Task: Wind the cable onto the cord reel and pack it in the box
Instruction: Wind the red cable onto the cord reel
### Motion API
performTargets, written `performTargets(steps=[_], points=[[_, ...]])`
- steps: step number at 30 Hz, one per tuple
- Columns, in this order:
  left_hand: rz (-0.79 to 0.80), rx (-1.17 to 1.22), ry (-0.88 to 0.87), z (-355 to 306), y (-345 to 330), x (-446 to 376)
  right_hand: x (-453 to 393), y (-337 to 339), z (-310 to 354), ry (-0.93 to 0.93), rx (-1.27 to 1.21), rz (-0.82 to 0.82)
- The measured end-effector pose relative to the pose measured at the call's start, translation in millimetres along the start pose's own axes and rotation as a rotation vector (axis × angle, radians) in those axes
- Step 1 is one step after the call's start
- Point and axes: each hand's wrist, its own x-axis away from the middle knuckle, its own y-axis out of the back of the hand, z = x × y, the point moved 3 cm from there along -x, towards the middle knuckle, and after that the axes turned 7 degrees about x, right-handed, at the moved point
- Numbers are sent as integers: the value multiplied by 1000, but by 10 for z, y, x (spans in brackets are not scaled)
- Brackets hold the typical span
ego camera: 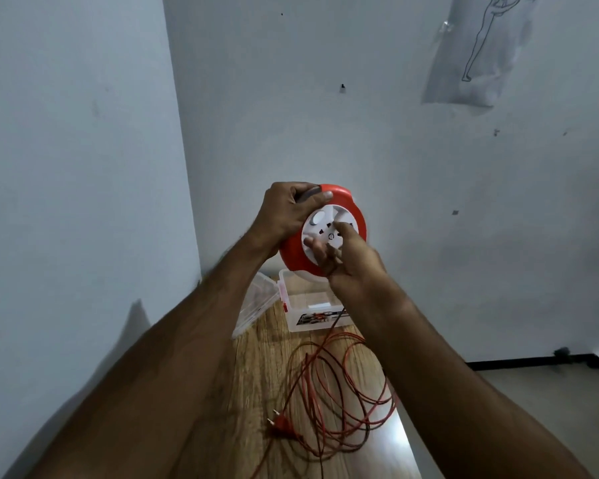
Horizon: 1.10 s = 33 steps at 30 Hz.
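Plug (280, 423): lies on the wooden bench (256, 375), nearest of all, at the free end of the cable.
Cable (343, 402): red, in loose overlapping loops on the bench; one strand rises toward the reel. Most is unwound.
Box (312, 305): clear, open, beyond the loops, below the reel; lid (256, 302) leans at its left.
Right hand (350, 261): fingers pressed on the reel's white face, apparently to turn it; grasp partly blurred.
Left hand (287, 212): fingers clenched round the dark handle.
Cord reel (325, 233): red, held in air over the box.
Technique (judgement): steady the handle, turn evenly, keep loops from snagging.
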Motion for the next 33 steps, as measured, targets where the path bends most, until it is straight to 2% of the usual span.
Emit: performTargets(steps=[1, 2, 4, 5, 6, 8, 10, 14, 17, 22, 26, 30, 33], points=[[0, 15, 13, -13, 31, -14, 20, 49, 25, 159, 207, -19], [7, 30, 25, -25, 59, -26, 20, 103, 68, 415, 468, -64], [30, 35, 29, -56, 93, -30, 51, 148, 182, 1053, 999, -143], [42, 31, 28, -66, 92, -27, 59, 141, 198, 1280, 1221, -128], [50, 25, 29, -73, 83, -24, 57, 131, 191, 1414, 1417, -95], [57, 16, 34, -80, 61, -23, 46, 138, 169, 1483, 1700, -42], [64, 14, 43, -72, 54, -23, 44, 156, 193, 1485, 1858, -12], [88, 49, 74, -47, 82, -16, 43, 196, 232, 1492, 2056, 126], [107, 64, 83, -64, 86, 2, 26, 243, 214, 1512, 2188, 94], [128, 6, 66, -114, 12, 25, -1, 194, 195, 1706, 2137, -68], [103, 4, 31, -169, 31, 9, -10, 166, 304, 1647, 1710, -121], [61, 69, 7, -175, 22, 26, -22, 139, 261, 1316, 1305, -252], [17, 30, -18, -161, -27, 23, -105, 130, 160, 816, 867, -253]])
